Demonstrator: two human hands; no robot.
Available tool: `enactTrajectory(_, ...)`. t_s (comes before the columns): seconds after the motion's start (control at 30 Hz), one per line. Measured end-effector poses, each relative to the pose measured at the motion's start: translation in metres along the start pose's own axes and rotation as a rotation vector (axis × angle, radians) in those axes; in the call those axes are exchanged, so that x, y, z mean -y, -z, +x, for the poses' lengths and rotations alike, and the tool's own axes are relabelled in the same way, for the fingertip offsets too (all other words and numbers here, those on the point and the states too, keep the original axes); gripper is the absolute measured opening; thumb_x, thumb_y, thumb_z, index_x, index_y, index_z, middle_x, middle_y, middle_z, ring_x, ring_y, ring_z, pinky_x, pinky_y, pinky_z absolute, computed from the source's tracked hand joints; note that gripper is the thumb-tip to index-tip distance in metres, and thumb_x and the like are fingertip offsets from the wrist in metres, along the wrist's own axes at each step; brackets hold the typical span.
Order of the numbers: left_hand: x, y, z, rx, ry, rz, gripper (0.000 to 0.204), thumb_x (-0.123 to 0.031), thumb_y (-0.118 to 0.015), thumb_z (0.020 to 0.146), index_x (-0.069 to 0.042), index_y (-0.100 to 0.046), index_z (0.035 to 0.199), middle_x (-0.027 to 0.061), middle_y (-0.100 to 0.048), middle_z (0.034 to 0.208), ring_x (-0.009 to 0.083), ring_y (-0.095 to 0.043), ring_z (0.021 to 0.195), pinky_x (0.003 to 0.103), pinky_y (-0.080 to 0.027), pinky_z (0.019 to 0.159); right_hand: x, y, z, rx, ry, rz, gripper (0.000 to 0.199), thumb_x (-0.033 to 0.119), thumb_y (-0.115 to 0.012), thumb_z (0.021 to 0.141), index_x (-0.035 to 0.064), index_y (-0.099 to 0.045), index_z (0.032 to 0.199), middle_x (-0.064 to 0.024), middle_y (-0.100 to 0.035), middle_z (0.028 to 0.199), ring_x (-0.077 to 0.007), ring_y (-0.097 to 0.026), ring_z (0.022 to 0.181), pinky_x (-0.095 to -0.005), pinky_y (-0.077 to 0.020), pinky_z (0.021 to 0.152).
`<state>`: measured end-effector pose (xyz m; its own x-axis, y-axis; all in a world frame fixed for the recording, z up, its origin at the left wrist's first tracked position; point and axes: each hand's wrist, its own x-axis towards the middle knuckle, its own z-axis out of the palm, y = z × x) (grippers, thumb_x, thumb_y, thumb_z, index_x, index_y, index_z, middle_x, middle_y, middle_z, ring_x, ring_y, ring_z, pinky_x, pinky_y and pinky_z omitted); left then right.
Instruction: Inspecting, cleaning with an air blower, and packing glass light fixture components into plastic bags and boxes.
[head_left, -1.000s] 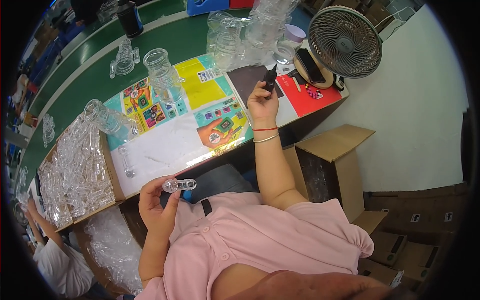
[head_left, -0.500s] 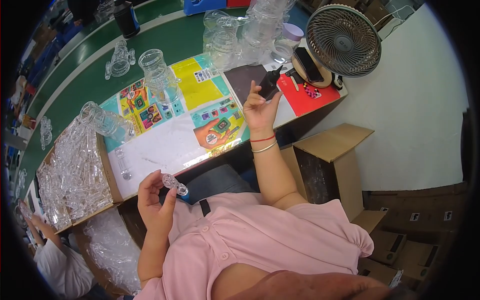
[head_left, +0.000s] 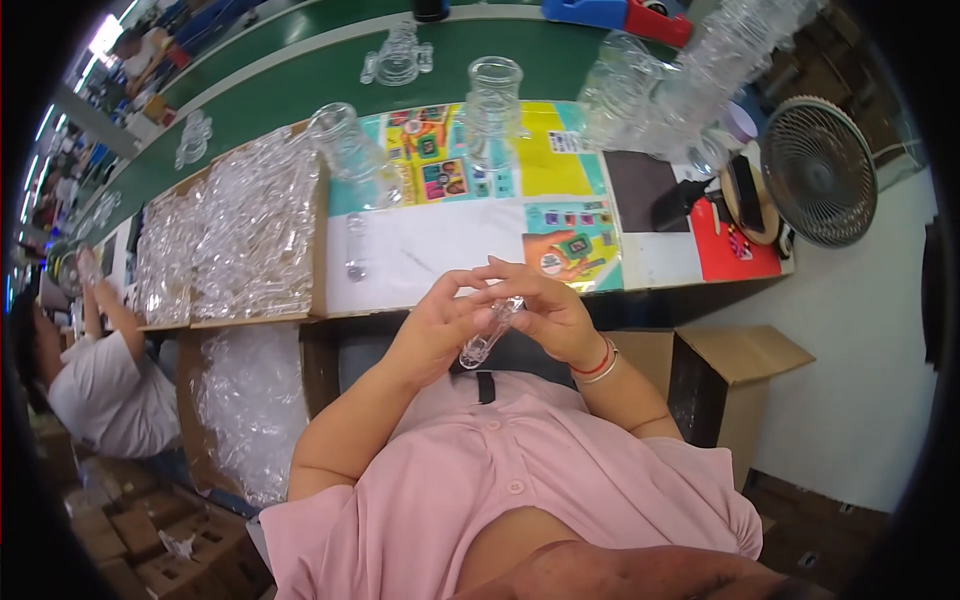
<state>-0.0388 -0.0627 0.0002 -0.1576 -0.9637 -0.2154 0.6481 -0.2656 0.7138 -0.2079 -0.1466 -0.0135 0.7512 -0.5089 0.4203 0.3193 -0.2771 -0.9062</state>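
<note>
Both hands meet in front of my body over the table's near edge. My left hand [head_left: 438,328] pinches a small clear tube-like glass or plastic piece [head_left: 478,350], tilted with its ringed end down. My right hand [head_left: 553,318] closes on the upper end of the same piece, fingertips against the left fingers; part of the piece is hidden there. Beyond them a similar clear piece [head_left: 355,245] lies on the white sheet. Two larger clear vessels, a tilted one [head_left: 345,140] and an upright one [head_left: 494,110], stand on the printed mat. A black nozzle bottle [head_left: 678,205] stands to the right.
Left is a carton [head_left: 320,240] heaped with clear pieces, above a box of clear plastic bags [head_left: 250,410]. Bagged vessels [head_left: 625,90], a phone on a stand [head_left: 748,195] and a fan [head_left: 820,170] occupy the right. A co-worker [head_left: 115,390] sits far left; an open carton [head_left: 720,380] is below right.
My right hand has left the black bottle's side and come down to the clear piece. The left hand has brought that piece toward the middle. The view has turned left.
</note>
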Motion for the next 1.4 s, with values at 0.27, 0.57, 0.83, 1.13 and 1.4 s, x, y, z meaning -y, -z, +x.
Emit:
enactTrajectory(0.27, -0.098, 0.065, 0.039, -0.796, -1.015, 1.663, 0.08, -0.008, -0.078, 0.065, 0.0, -0.031, 0.129, 0.018, -0.039, 0.131, 0.0304, -0.041, 0.12, 0.038, -0.034, 0.101, -0.016, 0.002, -0.006, -0.511, -0.183, 0.698, 0.033, 0.025, -0.06, 0.085, 0.0045, -0.045, 0.108, -0.0158, -0.06, 0.103, -0.0243, -0.059, 0.1, -0.0447, -0.0433, 0.095)
enactTrajectory(0.57, -0.121, 0.08, 0.07, -0.499, -0.531, 1.553, 0.066, -0.019, -0.082, 0.058, -0.001, -0.05, 0.113, 0.0155, -0.055, 0.111, 0.0288, -0.053, 0.108, 0.034, -0.041, 0.093, -0.018, 0.0, -0.003, -0.592, -0.131, 0.717, 0.036, 0.028, -0.057, 0.088, 0.004, -0.05, 0.115, -0.0118, -0.061, 0.1, -0.0212, -0.061, 0.092, -0.0397, -0.0473, 0.09)
enactTrajectory(0.83, -0.03, 0.004, -0.026, -0.09, -0.617, 0.383, 0.084, -0.017, -0.082, 0.063, -0.001, -0.031, 0.127, 0.0132, -0.045, 0.121, 0.0248, -0.05, 0.11, 0.038, -0.044, 0.092, 0.013, -0.02, -0.004, -0.539, -0.095, 0.537, 0.045, 0.029, -0.062, 0.084, 0.0, -0.05, 0.116, -0.0168, -0.063, 0.093, -0.0245, -0.064, 0.085, -0.0362, -0.0519, 0.08)
enactTrajectory(1.13, -0.021, -0.003, -0.047, -0.14, -0.75, 0.464, 0.093, -0.015, -0.082, 0.063, 0.003, -0.024, 0.133, 0.018, -0.044, 0.123, 0.0259, -0.05, 0.111, 0.038, -0.044, 0.092, 0.017, -0.042, -0.01, -0.438, 0.0, 0.315, 0.038, 0.016, -0.071, 0.078, -0.003, -0.056, 0.107, -0.0131, -0.06, 0.097, -0.0236, -0.062, 0.09, -0.0342, -0.0498, 0.081)
enactTrajectory(1.4, -0.02, 0.0, -0.054, -0.153, -0.786, 0.702, 0.088, -0.015, -0.082, 0.062, 0.005, -0.031, 0.13, 0.0185, -0.047, 0.121, 0.0248, -0.052, 0.109, 0.033, -0.044, 0.089, 0.02, -0.041, -0.018, -0.349, 0.091, -0.05, 0.037, 0.006, -0.072, 0.075, -0.0037, -0.058, 0.108, -0.0133, -0.061, 0.099, -0.021, -0.06, 0.092, -0.0314, -0.0454, 0.083)
